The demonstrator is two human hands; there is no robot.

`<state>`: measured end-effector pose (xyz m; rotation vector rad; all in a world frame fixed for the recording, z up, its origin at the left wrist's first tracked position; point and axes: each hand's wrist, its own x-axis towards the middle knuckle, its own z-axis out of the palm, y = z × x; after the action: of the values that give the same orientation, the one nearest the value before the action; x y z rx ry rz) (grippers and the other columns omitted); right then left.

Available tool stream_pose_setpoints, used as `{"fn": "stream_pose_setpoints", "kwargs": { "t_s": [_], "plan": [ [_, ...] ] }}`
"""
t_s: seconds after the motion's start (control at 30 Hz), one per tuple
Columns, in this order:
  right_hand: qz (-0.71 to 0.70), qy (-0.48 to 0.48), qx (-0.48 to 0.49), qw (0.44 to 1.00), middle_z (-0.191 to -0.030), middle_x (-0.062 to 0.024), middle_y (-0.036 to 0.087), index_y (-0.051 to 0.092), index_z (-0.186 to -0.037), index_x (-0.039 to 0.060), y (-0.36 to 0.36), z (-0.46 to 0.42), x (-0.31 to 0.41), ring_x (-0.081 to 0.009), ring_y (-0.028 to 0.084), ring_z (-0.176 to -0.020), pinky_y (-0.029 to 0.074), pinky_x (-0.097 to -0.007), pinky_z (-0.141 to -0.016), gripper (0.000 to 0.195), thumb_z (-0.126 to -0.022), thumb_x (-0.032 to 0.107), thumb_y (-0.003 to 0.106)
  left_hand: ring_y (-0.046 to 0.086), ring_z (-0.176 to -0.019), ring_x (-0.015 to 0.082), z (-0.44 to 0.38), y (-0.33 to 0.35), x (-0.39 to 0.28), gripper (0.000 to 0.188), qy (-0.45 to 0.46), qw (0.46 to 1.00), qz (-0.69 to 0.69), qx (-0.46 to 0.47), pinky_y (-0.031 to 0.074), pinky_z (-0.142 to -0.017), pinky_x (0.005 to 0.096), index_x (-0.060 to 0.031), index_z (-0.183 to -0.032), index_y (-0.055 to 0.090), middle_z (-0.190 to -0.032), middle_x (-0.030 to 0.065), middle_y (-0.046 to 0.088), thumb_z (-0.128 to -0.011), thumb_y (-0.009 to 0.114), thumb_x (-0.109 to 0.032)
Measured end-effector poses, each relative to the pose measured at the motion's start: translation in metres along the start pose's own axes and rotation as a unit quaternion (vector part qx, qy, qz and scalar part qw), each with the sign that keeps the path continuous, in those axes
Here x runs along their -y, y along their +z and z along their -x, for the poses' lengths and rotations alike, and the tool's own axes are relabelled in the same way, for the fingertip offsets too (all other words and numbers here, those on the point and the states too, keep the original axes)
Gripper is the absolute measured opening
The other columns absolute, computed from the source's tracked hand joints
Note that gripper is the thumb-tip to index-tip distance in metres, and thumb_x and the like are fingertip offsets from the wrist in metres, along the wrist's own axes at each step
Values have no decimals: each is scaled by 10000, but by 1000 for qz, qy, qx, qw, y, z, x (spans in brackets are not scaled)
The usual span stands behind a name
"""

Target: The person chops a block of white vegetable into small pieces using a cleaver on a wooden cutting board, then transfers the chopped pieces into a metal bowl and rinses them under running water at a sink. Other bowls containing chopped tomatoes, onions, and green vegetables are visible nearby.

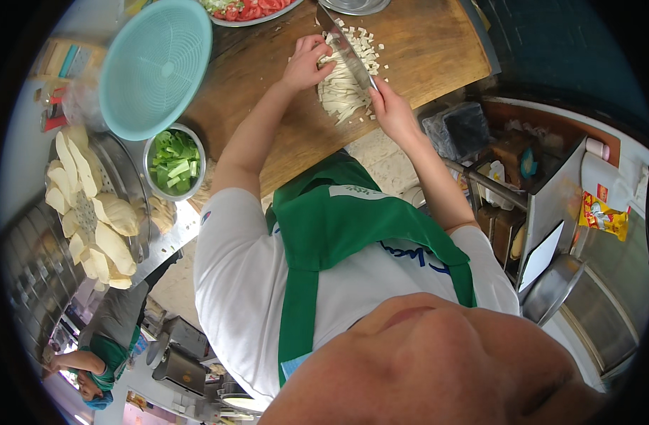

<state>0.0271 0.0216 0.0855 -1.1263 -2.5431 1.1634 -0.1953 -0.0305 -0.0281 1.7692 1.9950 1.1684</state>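
My right hand (pixel 391 109) grips the handle of a broad-bladed kitchen knife (pixel 351 56). Its blade lies across a heap of pale, thinly cut strips (pixel 340 90) on the wooden board (pixel 239 69). Beyond the blade, small pale cubes (pixel 364 45) are scattered over the wood. My left hand (pixel 308 61) rests at the heap's left side, fingers bent and touching the strips close to the blade. What the pale food is, I cannot tell.
Left of the board are a light-blue plastic colander (pixel 168 32), a metal bowl (pixel 200 178) of cut greens and large pale slices (pixel 112 244) on a perforated metal tray. Sliced tomatoes (pixel 250 9) fill a dish at the top. A co-worker (pixel 98 366) is at lower left.
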Motion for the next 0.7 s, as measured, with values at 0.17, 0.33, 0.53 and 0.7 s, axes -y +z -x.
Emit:
{"fn": "stream_pose_setpoints", "kwargs": {
  "t_s": [0.17,0.33,0.53,0.7],
  "plan": [
    [43,7,-10,999,-881,-247,616,497,-1204,89,30,-15,-26,-421,592,-810,480,-456,-703,337,-924,274,473,393,-1110,313,-2,3,2,223,4,999,10,51,380,-913,402,-94,-896,540,-1136,99,462,-773,649,-244],
    [-5,-16,-38,999,-861,-253,614,497,-1205,100,18,-14,-11,-423,592,-793,480,-465,-689,339,-923,286,466,392,-1110,318,5,-3,4,225,16,999,23,26,377,-919,395,-92,-906,536,-1138,105,462,-771,640,-240],
    [58,-3,3,998,-831,-248,613,493,-1202,100,29,-14,-10,-427,589,-768,475,-475,-671,331,-921,274,473,397,-1094,319,6,0,10,234,29,999,4,42,370,-925,394,-90,-911,531,-1134,106,464,-760,644,-227],
    [3,-17,-27,1000,-785,-248,609,490,-1204,115,32,-20,-12,-431,588,-744,472,-480,-650,329,-926,289,459,400,-1090,320,6,-7,8,222,19,999,20,36,373,-923,397,-89,-900,527,-1121,103,466,-761,639,-221]
  ]
}}
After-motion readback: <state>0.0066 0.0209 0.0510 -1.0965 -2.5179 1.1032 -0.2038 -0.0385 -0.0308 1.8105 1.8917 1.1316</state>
